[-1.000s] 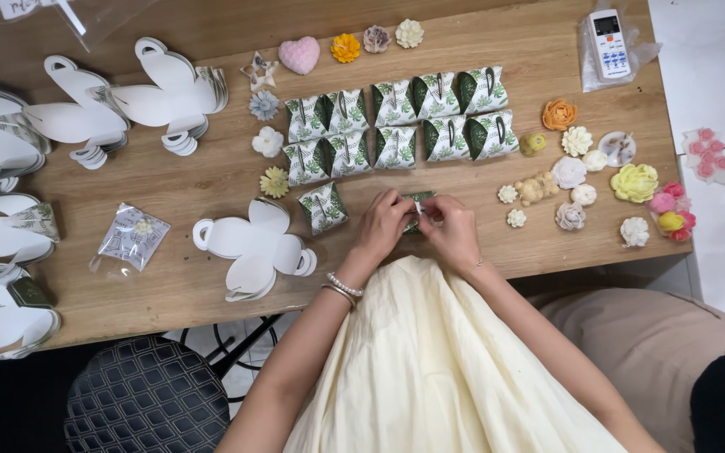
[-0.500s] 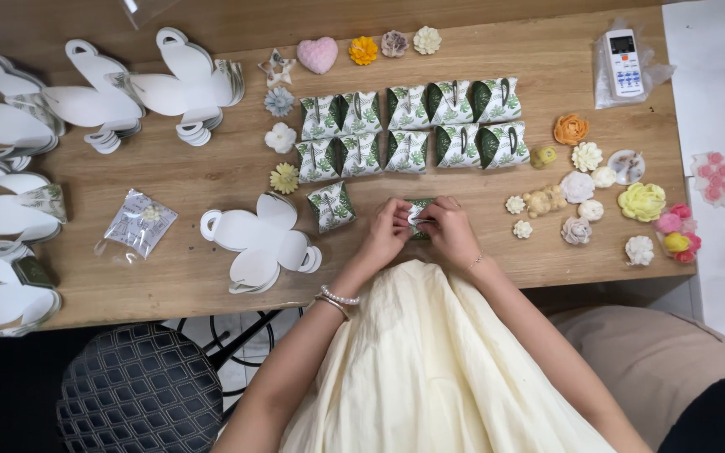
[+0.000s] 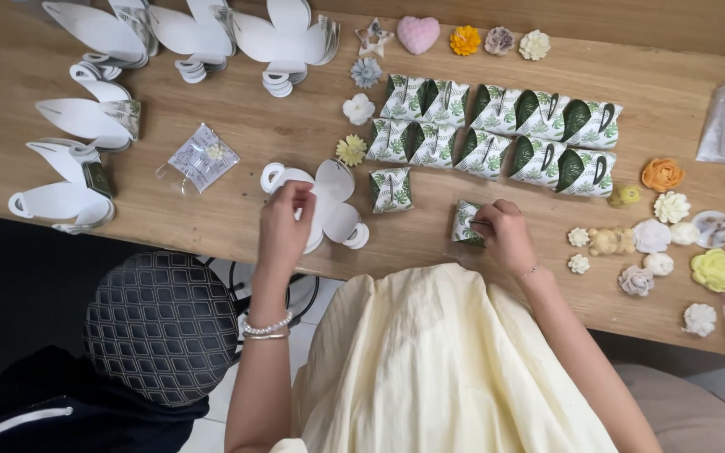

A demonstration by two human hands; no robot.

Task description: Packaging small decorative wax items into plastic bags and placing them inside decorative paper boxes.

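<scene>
- Left hand (image 3: 285,220): fingers curled, pinching the top sheet of a stack of flat white die-cut card blanks (image 3: 329,210) at centre frame; bead bracelet on the wrist, forearm rising from the lower edge.
- Right hand (image 3: 505,235): fingers bent, gripping a small folded green leaf-print paper box (image 3: 464,223) against the wooden table (image 3: 295,134), right of centre.
- One finished leaf-print box (image 3: 391,190) stands between the hands.
- Two rows of matching boxes (image 3: 497,134) above.
- Moulded flower-shaped pieces (image 3: 663,174), pastel, at right.
- Clear crinkled sachet (image 3: 201,158) at left.
</scene>
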